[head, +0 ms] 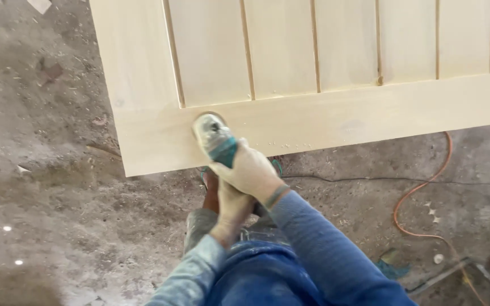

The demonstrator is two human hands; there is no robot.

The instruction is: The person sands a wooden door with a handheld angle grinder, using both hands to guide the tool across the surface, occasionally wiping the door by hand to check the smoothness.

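Note:
A pale wooden door panel [313,116] with vertical grooved boards lies flat in front of me. A teal hand-held grinder with a dusty sanding disc [211,131] rests on the door's bottom rail near its left corner. My right hand [250,170], in a dusty glove, grips the top of the grinder's body. My left hand [231,211], also gloved, holds the tool's rear end lower down, below the door's edge. Both sleeves are blue and powdered with dust.
An orange power cord [421,198] loops over the dusty concrete floor [46,187] at the right, and a thin black cable [370,179] runs along under the door's edge. Wood scraps and rubble lie at the left and lower right.

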